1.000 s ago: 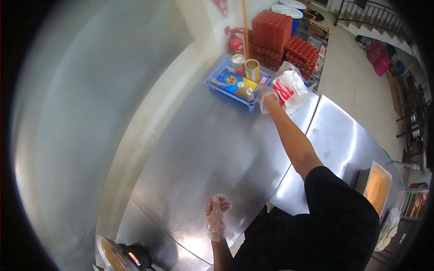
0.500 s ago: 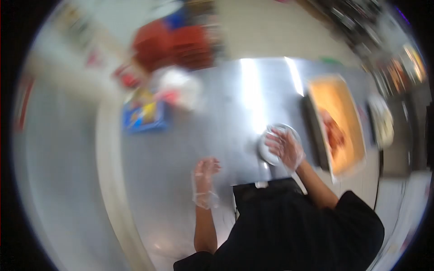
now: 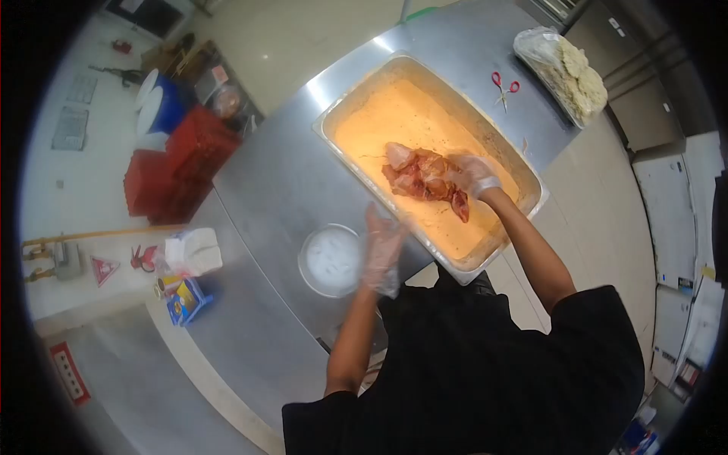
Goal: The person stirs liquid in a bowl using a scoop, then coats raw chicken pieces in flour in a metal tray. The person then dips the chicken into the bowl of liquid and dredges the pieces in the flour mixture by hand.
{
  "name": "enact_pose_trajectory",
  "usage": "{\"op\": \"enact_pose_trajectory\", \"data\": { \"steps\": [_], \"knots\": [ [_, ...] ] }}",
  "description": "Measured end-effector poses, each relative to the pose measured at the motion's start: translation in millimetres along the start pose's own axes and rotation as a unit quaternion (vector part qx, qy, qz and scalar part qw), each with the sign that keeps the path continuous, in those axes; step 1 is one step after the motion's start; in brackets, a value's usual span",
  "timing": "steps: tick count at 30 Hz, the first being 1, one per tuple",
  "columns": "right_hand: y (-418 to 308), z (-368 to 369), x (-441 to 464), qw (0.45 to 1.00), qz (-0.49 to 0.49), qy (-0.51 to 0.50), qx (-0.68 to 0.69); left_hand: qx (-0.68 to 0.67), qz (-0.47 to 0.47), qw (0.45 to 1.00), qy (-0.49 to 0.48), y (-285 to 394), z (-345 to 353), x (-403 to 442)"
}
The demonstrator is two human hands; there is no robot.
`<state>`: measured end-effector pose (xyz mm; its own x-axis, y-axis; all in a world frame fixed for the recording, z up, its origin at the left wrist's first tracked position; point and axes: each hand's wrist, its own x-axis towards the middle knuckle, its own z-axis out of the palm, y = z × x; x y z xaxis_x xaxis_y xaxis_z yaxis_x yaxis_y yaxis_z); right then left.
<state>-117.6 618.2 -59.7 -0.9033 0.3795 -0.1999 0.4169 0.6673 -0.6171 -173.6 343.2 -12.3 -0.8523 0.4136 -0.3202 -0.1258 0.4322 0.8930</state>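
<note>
A deep metal pan point(image 3: 345, 159) holds a bed of orange powdery coating. On it lies a pile of raw, reddish marinated meat pieces point(image 3: 421, 178), which look like chicken. My right hand point(image 3: 474, 176), in a clear plastic glove, touches the right side of the pile; its fingertips are blurred against the meat, and I cannot tell whether they grip it. My left hand point(image 3: 384, 246), also gloved, hovers just outside the pan's near left side with fingers stretched and nothing in them. Close to its left stands a round metal bowl point(image 3: 331, 260) with whitish contents.
Red-handled scissors point(image 3: 504, 91) lie beyond the pan, near a bagged tray of pale, lumpy food point(image 3: 572, 76). Red crates point(image 3: 171, 167) stand past the steel table's left side point(image 3: 265, 182). A blue box point(image 3: 188, 302) and a white plastic bag point(image 3: 193, 250) sit at the left.
The view has swung right, bringing the pan to the middle. My right hand has gone from over the bowl to the meat. My left hand is now between bowl and pan.
</note>
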Motion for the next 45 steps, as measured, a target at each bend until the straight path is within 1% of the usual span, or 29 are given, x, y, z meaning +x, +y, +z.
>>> {"op": "enact_pose_trajectory", "data": {
  "steps": [2,3,5,6,9,12,14,15,16,18,19,20,23,24,26,27,29,30,32,33,34,36,37,38,39,40,41,42,45],
  "knots": [
    [-45,-32,22,0.98,0.012,-0.13,-0.153,0.021,-0.001,0.999,0.044,12,41,-1],
    [-46,-29,29,0.973,0.016,-0.154,-0.171,-0.005,0.014,0.996,0.084,-6,56,5],
    [-46,-19,43,0.958,0.019,-0.197,-0.207,-0.056,0.047,0.983,0.167,-63,79,23],
    [-52,-23,46,0.956,0.017,-0.207,-0.207,-0.06,0.037,0.982,0.178,-60,79,25],
    [-56,-25,56,0.944,0.013,-0.295,-0.145,-0.007,0.011,0.976,0.215,-18,57,23],
    [-74,-1,45,0.965,0.0,-0.214,-0.15,-0.119,0.055,0.957,0.258,-48,37,44],
    [-79,49,48,0.957,0.023,-0.218,-0.189,-0.055,0.035,0.968,0.243,-44,14,42],
    [-80,62,47,0.962,0.012,-0.175,-0.208,-0.024,0.027,0.971,0.238,-42,4,43],
    [-83,72,44,0.965,0.003,-0.132,-0.227,0.047,0.041,0.97,0.233,-56,-2,47],
    [-78,75,51,0.957,-0.015,-0.169,-0.234,0.057,0.099,0.97,0.217,-76,-7,47],
    [-79,62,46,0.962,-0.032,-0.168,-0.215,0.061,0.128,0.969,0.204,-78,-10,46],
    [-80,48,40,0.965,-0.05,-0.167,-0.197,0.082,0.12,0.975,0.171,-78,-17,46],
    [-89,16,38,0.969,0.014,-0.201,-0.141,0.016,-0.015,0.996,0.088,-64,-43,37],
    [-82,17,34,0.982,0.002,-0.17,-0.077,-0.003,-0.005,0.997,0.072,-44,-50,25],
    [-65,22,34,0.992,-0.028,-0.106,0.055,-0.02,0.073,0.991,0.112,-36,-58,16],
    [-67,16,36,0.992,-0.011,-0.114,0.057,-0.026,0.112,0.985,0.132,-35,-60,13],
    [-77,2,40,0.989,0.027,-0.128,0.063,-0.038,0.118,0.981,0.149,-35,-64,9],
    [-76,1,40,0.992,0.004,-0.092,0.086,-0.042,0.119,0.98,0.154,-37,-66,5],
    [-73,-1,32,0.998,0.029,-0.056,-0.006,-0.079,0.097,0.981,0.149,-44,-69,-4],
    [-83,-9,27,0.997,0.039,-0.037,-0.052,-0.098,0.087,0.98,0.147,-45,-70,-8],
    [-83,-13,26,0.992,0.103,-0.073,-0.025,-0.118,0.082,0.979,0.143,-45,-73,-16],
    [-61,-11,39,0.988,0.109,-0.086,-0.066,-0.155,0.08,0.975,0.138,-43,-80,-29],
    [-78,-12,31,0.985,0.116,-0.096,-0.084,-0.177,0.061,0.973,0.138,-47,-84,-37],
    [-93,-25,25,0.975,0.14,-0.141,-0.098,-0.198,0.042,0.969,0.141,-50,-89,-43],
    [-107,-31,17,0.977,0.152,-0.147,0.011,-0.219,0.025,0.964,0.148,-54,-97,-49],
    [-116,-34,8,0.967,0.162,-0.155,0.119,-0.215,0.016,0.963,0.159,-55,-106,-58],
    [-120,-33,1,0.945,0.173,-0.164,0.224,-0.213,0.007,0.962,0.171,-54,-116,-67],
    [-129,-30,-5,0.918,0.144,-0.195,0.315,-0.212,-0.002,0.96,0.182,-57,-123,-75],
    [-178,-14,-21,0.925,0.01,-0.212,0.317,-0.246,0.001,0.943,0.225,-77,-140,-90]
  ]
}}
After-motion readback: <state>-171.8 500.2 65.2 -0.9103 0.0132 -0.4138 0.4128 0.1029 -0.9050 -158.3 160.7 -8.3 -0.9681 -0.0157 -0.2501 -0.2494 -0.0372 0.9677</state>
